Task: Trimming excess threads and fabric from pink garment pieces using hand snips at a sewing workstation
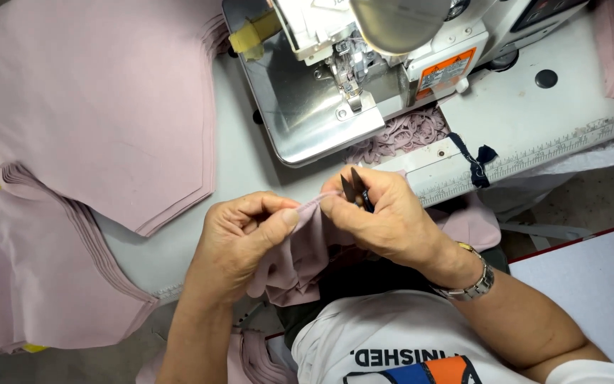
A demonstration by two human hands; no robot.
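Fingers of both hands pinch the pink fabric piece [300, 249]; right also grips snips [357, 190].

A garment sewing workshop is showing here: an industrial sewing machine [364, 71] is sitting on a white counter [250, 163], with stacks of cut pink fabric pieces [101, 107] lying beside it and trimmed scraps [403, 135] piling underneath.

Head camera looks steeply down, close — hands [307, 227] mid-frame (sewing machine [364, 71] at top).

Fabric stacks [101, 107] lie left of the sewing machine [364, 64].
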